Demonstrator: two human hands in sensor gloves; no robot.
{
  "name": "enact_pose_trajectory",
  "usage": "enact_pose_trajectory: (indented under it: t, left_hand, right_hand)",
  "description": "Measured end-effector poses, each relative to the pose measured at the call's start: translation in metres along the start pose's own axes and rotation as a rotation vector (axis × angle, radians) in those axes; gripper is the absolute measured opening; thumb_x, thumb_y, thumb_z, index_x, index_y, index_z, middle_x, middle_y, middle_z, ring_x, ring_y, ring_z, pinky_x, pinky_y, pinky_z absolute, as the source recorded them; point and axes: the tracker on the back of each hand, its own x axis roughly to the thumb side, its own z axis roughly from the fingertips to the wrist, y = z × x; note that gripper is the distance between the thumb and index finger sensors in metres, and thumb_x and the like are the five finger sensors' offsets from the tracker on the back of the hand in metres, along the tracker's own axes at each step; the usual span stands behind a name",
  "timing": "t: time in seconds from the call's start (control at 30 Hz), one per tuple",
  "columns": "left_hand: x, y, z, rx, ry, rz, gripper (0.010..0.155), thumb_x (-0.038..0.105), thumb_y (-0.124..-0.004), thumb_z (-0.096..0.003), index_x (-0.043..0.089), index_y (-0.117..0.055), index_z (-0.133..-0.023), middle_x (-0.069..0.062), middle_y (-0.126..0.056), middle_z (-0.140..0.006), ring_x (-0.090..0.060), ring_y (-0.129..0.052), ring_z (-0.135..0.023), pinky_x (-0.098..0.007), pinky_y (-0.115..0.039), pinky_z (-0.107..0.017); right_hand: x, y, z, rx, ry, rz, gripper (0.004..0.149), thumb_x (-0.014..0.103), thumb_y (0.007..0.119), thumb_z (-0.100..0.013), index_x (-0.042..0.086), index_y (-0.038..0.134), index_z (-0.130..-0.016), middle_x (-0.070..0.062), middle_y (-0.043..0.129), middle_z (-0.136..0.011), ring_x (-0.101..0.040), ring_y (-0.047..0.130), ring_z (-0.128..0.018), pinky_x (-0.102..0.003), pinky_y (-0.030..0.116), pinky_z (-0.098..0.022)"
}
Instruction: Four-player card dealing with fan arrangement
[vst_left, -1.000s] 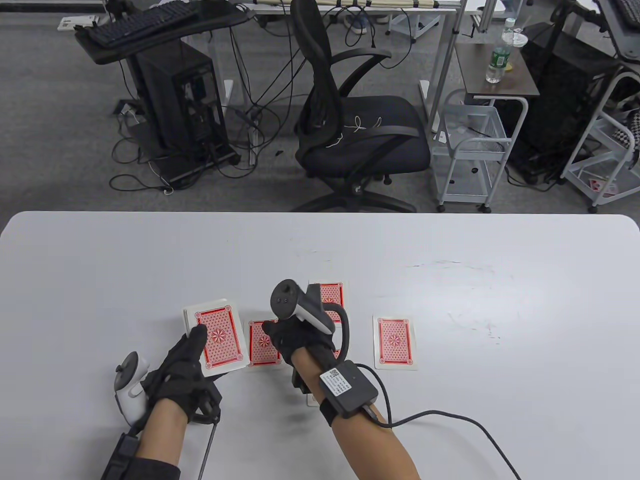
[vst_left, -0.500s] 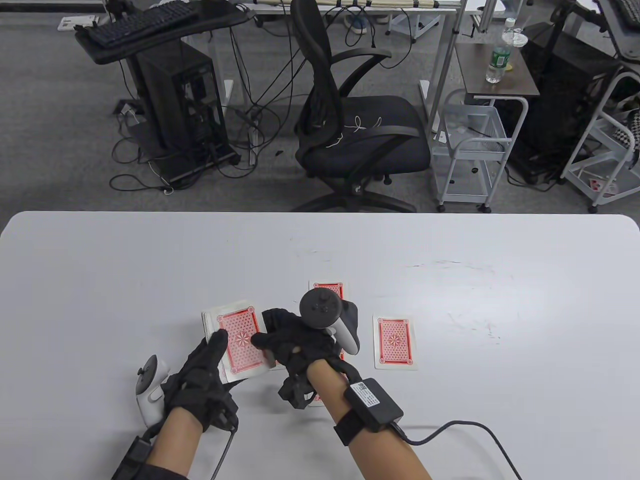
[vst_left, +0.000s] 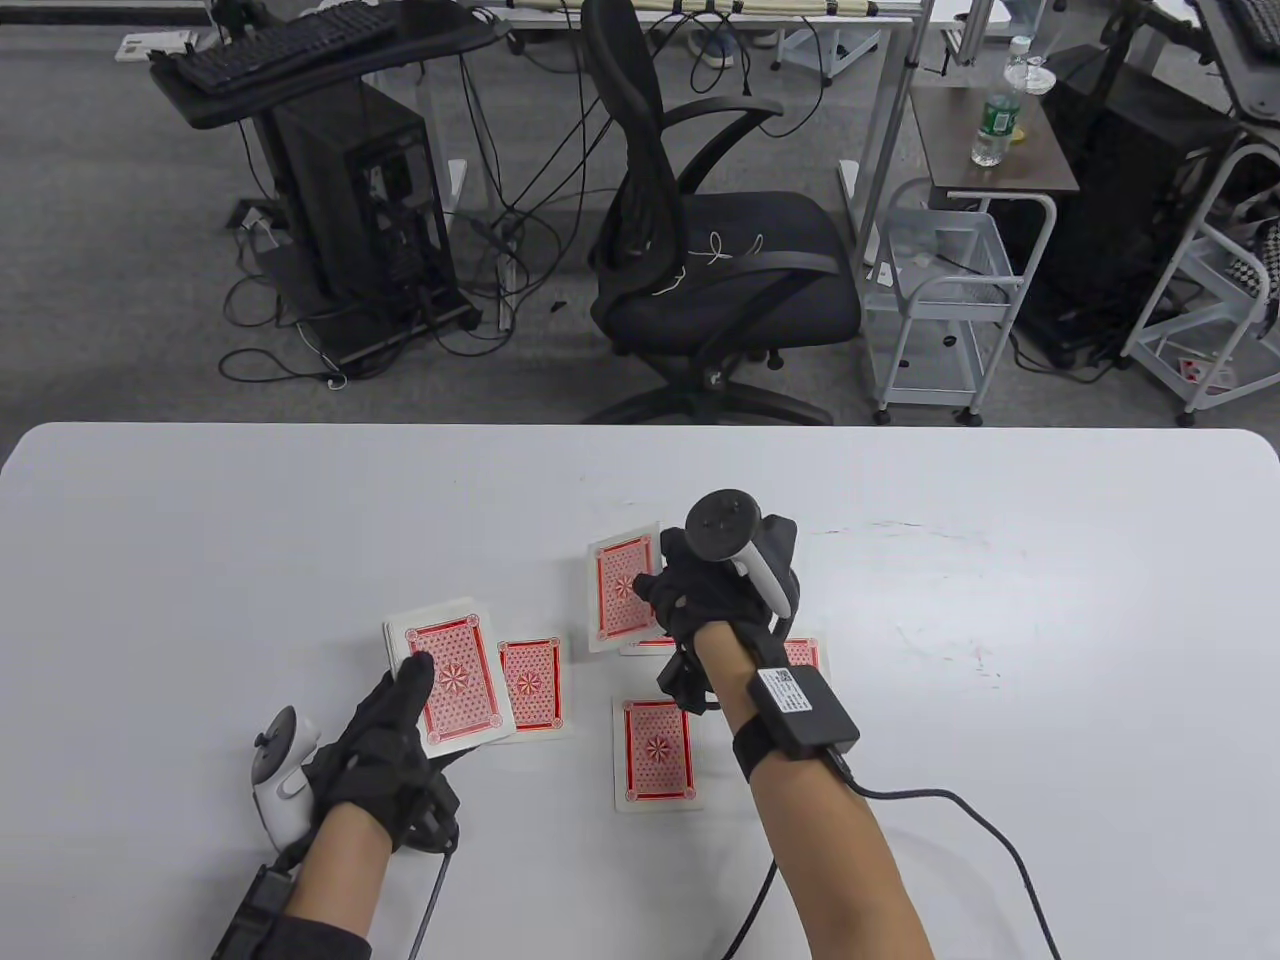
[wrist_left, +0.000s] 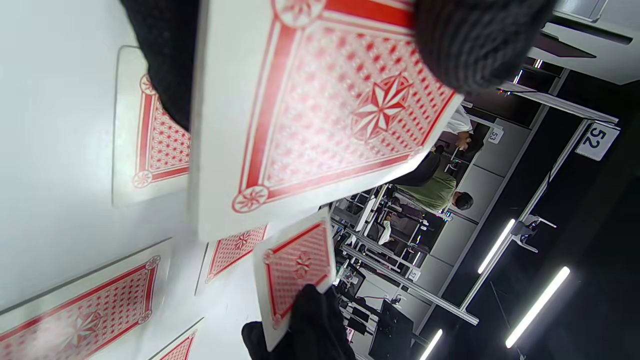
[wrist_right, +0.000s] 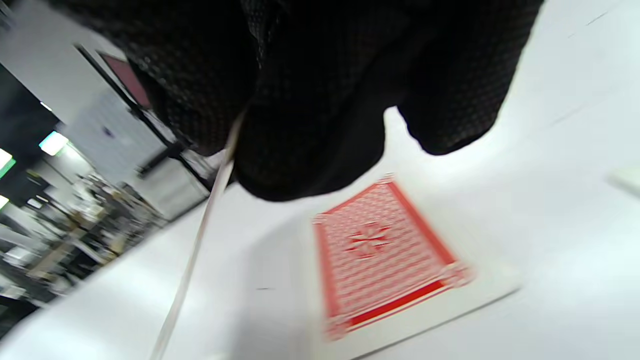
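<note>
My left hand holds the red-backed deck face down, thumb on top; the deck fills the left wrist view. My right hand pinches a single card just above the table, over the far dealt card. This held card shows in the left wrist view and as a thin edge in the right wrist view. Three more dealt cards lie face down: a left card, a near card and a right card, half hidden by my wrist.
The white table stretches wide to both sides. A black cable runs from my right wrist across the near right of the table. An office chair stands beyond the far edge.
My right hand took a card off the deck and carried it away to the far card's spot. My left hand moved the deck right to meet it, then back left.
</note>
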Motion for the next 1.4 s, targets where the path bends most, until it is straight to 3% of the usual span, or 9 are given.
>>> enact_pose_trajectory:
  t: [0.2, 0.4, 0.57, 0.7, 0.83, 0.9, 1.0, 1.2, 1.4]
  left_hand:
    - [0.001, 0.007, -0.001, 0.025, -0.002, 0.009, 0.053, 0.054, -0.079, -0.0515, 0.029, -0.069, -0.097, 0.006, -0.088, -0.092, -0.025, -0.101, -0.076, -0.042, -0.09, -0.052]
    - [0.001, 0.01, -0.001, 0.038, 0.004, 0.006, 0.053, 0.054, -0.079, -0.0516, 0.029, -0.069, -0.097, 0.006, -0.088, -0.092, -0.025, -0.101, -0.076, -0.042, -0.091, -0.052]
    - [0.0, 0.002, -0.002, 0.015, -0.004, -0.006, 0.052, 0.054, -0.079, -0.0515, 0.029, -0.07, -0.097, 0.006, -0.089, -0.092, -0.025, -0.101, -0.076, -0.042, -0.09, -0.052]
    - [-0.002, -0.008, -0.001, -0.015, -0.01, -0.014, 0.052, 0.054, -0.08, -0.0511, 0.029, -0.071, -0.096, 0.006, -0.089, -0.091, -0.025, -0.101, -0.075, -0.043, -0.09, -0.051]
    - [-0.005, -0.019, 0.001, -0.059, -0.006, -0.014, 0.052, 0.054, -0.08, -0.0507, 0.029, -0.071, -0.096, 0.006, -0.09, -0.09, -0.025, -0.102, -0.074, -0.043, -0.09, -0.051]
    - [-0.006, -0.025, 0.003, -0.068, -0.015, -0.033, 0.052, 0.054, -0.081, -0.0503, 0.029, -0.072, -0.095, 0.006, -0.09, -0.09, -0.025, -0.103, -0.073, -0.042, -0.091, -0.05]
    - [-0.008, -0.026, 0.006, -0.053, -0.019, -0.026, 0.052, 0.054, -0.081, -0.0499, 0.029, -0.072, -0.095, 0.006, -0.091, -0.09, -0.025, -0.103, -0.073, -0.042, -0.091, -0.05]
    - [-0.007, -0.027, 0.006, -0.115, -0.012, 0.027, 0.052, 0.054, -0.079, -0.0506, 0.029, -0.07, -0.096, 0.006, -0.089, -0.091, -0.025, -0.102, -0.075, -0.043, -0.09, -0.051]
    - [-0.008, -0.025, 0.006, -0.091, 0.001, 0.001, 0.052, 0.054, -0.079, -0.0505, 0.029, -0.071, -0.096, 0.006, -0.089, -0.091, -0.025, -0.102, -0.075, -0.043, -0.09, -0.051]
  right_hand:
    - [-0.004, 0.03, -0.036, 0.019, 0.165, 0.412, 0.076, 0.036, 0.089, -0.048, 0.003, 0.051, -0.105, -0.003, 0.085, -0.073, -0.011, 0.104, -0.032, -0.048, 0.08, -0.047]
    - [-0.004, 0.039, -0.035, 0.006, 0.189, 0.528, 0.078, 0.045, 0.087, -0.048, 0.007, 0.052, -0.106, -0.004, 0.084, -0.075, -0.013, 0.1, -0.038, -0.052, 0.075, -0.05]
    - [0.022, 0.021, 0.006, 0.013, 0.006, 0.236, 0.07, 0.049, 0.076, -0.056, 0.006, 0.053, -0.106, -0.01, 0.079, -0.084, -0.021, 0.1, -0.051, -0.056, 0.071, -0.054]
    - [0.059, 0.031, 0.049, 0.12, -0.259, -0.076, 0.066, 0.049, 0.074, -0.057, 0.006, 0.058, -0.105, -0.013, 0.077, -0.088, -0.026, 0.099, -0.057, -0.058, 0.069, -0.055]
    - [0.077, 0.057, 0.081, 0.226, -0.326, -0.107, 0.076, 0.054, 0.08, -0.052, 0.005, 0.055, -0.105, -0.012, 0.075, -0.089, -0.027, 0.096, -0.063, -0.06, 0.068, -0.056]
    - [0.078, 0.066, 0.092, 0.182, -0.314, -0.107, 0.067, 0.047, 0.087, -0.05, 0.009, 0.062, -0.099, -0.005, 0.079, -0.081, -0.02, 0.098, -0.055, -0.059, 0.07, -0.055]
    - [0.071, 0.07, 0.095, 0.123, -0.293, -0.206, 0.062, 0.041, 0.091, -0.046, 0.007, 0.07, -0.093, -0.003, 0.086, -0.073, -0.019, 0.103, -0.049, -0.058, 0.073, -0.053]
    - [0.046, 0.062, 0.085, 0.227, -0.307, -0.478, 0.061, 0.033, 0.09, -0.047, 0.003, 0.068, -0.095, -0.003, 0.09, -0.07, -0.019, 0.107, -0.048, -0.057, 0.074, -0.052]
    - [-0.005, 0.02, 0.08, 0.185, -0.24, -0.46, 0.07, 0.03, 0.087, -0.05, 0.001, 0.053, -0.103, -0.005, 0.084, -0.076, -0.018, 0.1, -0.042, -0.056, 0.073, -0.051]
